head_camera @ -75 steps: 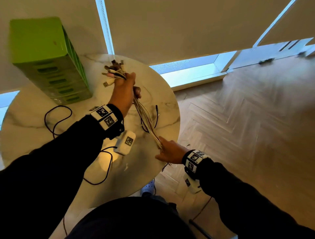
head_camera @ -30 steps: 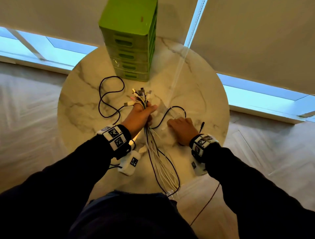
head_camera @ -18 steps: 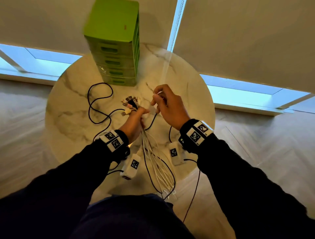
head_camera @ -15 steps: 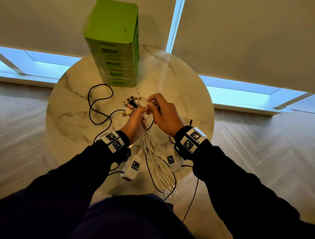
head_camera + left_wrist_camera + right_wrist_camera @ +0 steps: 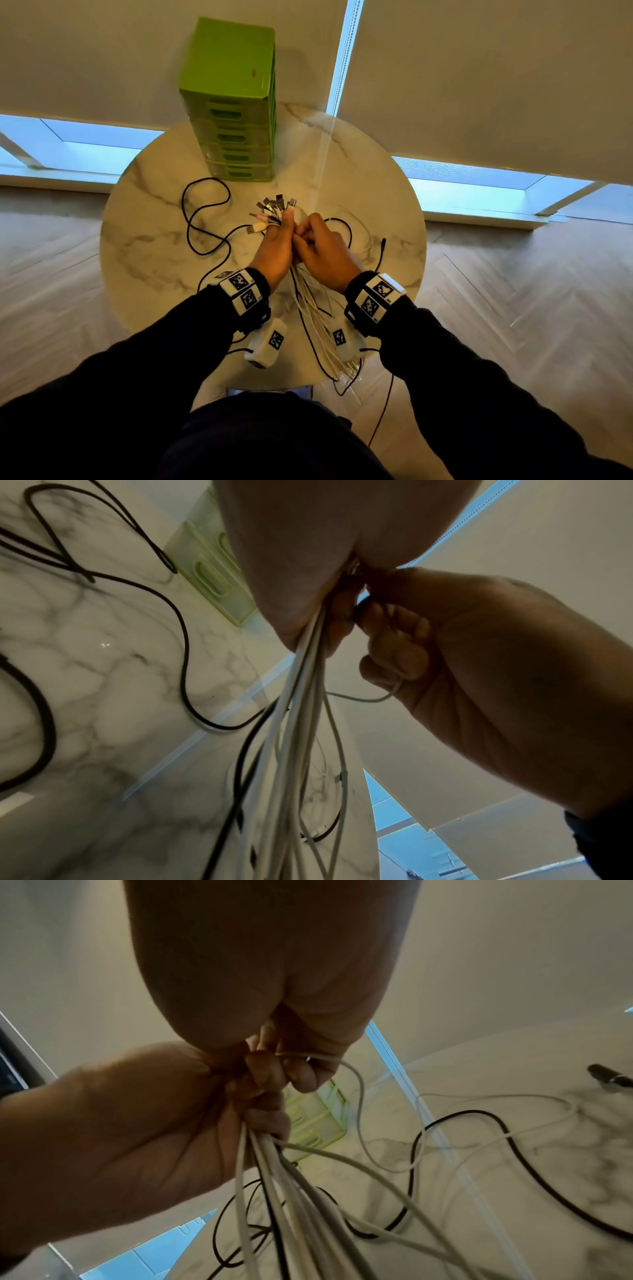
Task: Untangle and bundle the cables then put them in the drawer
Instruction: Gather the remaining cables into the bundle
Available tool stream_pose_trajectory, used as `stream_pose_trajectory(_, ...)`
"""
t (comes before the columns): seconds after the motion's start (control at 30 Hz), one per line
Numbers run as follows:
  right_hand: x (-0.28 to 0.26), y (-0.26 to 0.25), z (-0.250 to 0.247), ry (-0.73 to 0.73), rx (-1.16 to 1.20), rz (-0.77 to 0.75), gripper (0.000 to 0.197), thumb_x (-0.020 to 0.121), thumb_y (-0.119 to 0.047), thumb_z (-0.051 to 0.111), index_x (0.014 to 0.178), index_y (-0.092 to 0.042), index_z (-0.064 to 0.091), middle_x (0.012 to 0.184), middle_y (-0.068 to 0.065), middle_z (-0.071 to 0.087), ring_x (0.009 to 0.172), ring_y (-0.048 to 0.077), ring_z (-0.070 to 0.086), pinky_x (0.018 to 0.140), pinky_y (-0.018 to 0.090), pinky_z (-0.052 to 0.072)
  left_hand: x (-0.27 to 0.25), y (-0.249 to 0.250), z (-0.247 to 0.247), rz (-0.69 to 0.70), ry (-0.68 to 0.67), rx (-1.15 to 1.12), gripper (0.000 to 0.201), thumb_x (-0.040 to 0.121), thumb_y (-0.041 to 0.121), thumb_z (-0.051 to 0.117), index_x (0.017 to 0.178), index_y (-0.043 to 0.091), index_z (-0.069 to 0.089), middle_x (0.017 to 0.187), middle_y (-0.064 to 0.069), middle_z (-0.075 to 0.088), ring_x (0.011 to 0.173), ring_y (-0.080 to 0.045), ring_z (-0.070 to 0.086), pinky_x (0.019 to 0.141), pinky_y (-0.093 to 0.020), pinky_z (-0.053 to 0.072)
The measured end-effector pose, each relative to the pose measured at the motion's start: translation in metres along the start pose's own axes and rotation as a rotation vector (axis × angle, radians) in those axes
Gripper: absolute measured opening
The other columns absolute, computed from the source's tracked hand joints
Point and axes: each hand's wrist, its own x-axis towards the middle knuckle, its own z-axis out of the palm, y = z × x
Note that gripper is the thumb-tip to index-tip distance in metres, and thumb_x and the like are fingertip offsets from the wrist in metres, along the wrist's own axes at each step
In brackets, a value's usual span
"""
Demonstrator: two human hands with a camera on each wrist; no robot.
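Cables bunched in left hand grip, right hand pinching one white strand beside it.

Head view looked steeply down from above the person onto the round marble table, with the green drawer unit at its far edge. Left wrist view looked up, close along the left hand, toward the right hand. Right wrist view mirrored it, close under the right hand, facing the left hand. All three shared the cable bundle, drawer unit and tabletop.
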Motion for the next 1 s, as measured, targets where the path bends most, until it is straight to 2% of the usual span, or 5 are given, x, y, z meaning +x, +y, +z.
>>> stream_pose_trajectory(0.07, -0.007, 0.005, -0.002, -0.032, -0.047, 0.000, 0.017, 0.105, -0.029, 0.047, 0.098, -0.014, 0.051, 0.072, -0.009, 0.064, 0.064, 0.000, 0.061, 0.063, 0.019, 0.047, 0.000, -0.001, -0.004, 0.033, 0.024, 0.023, 0.054, 0.106, 0.054, 0.028, 0.073, 0.017, 0.048, 0.062, -0.005, 0.048, 0.059, -0.019, 0.049, 0.062, -0.036, 0.042)
stream_pose_trajectory(0.17, -0.017, 0.019, -0.006, -0.107, -0.183, -0.015, 0.031, 0.108, -0.037, 0.037, 0.092, -0.015, 0.052, 0.069, -0.008, 0.057, 0.062, 0.007, 0.054, 0.065, 0.029, 0.045, 0.000, 0.001, -0.009, 0.043, 0.009, -0.059, 0.047, 0.107, 0.050, 0.030, 0.073, 0.019, 0.039, 0.060, 0.003, 0.031, 0.054, -0.013, 0.031, 0.056, -0.034, 0.031)
stream_pose_trajectory(0.5, -0.026, 0.074, -0.012, -0.225, -0.322, 0.144, 0.040, 0.107, -0.047, 0.030, 0.082, -0.025, 0.053, 0.067, -0.008, 0.057, 0.064, 0.014, 0.053, 0.071, 0.028, 0.040, 0.008, 0.026, -0.028, 0.064, 0.115, -0.277, 0.039, 0.107, 0.046, 0.033, 0.084, 0.018, 0.048, 0.066, 0.005, 0.049, 0.059, -0.015, 0.058, 0.069, -0.041, 0.060)
stream_pose_trajectory(0.7, -0.028, 0.101, -0.036, -0.327, -0.414, 0.247, 0.040, 0.107, -0.047, 0.032, 0.089, -0.016, 0.052, 0.079, 0.012, 0.063, 0.074, 0.031, 0.059, 0.076, 0.041, 0.045, 0.013, 0.060, -0.056, 0.125, 0.145, -0.366, 0.043, 0.105, 0.054, 0.030, 0.076, 0.024, 0.042, 0.059, 0.009, 0.033, 0.046, -0.007, 0.027, 0.046, -0.024, 0.024)
stream_pose_trajectory(1.0, 0.032, 0.044, -0.075, -0.013, -0.324, 0.254, 0.043, 0.105, -0.042, 0.043, 0.077, -0.016, 0.062, 0.065, -0.010, 0.054, 0.075, 0.021, 0.056, 0.076, 0.030, 0.040, 0.003, 0.063, -0.031, 0.134, -0.088, -0.022, 0.035, 0.108, 0.040, 0.038, 0.077, 0.024, 0.034, 0.065, 0.006, 0.026, 0.048, -0.008, 0.021, 0.043, -0.021, 0.023)
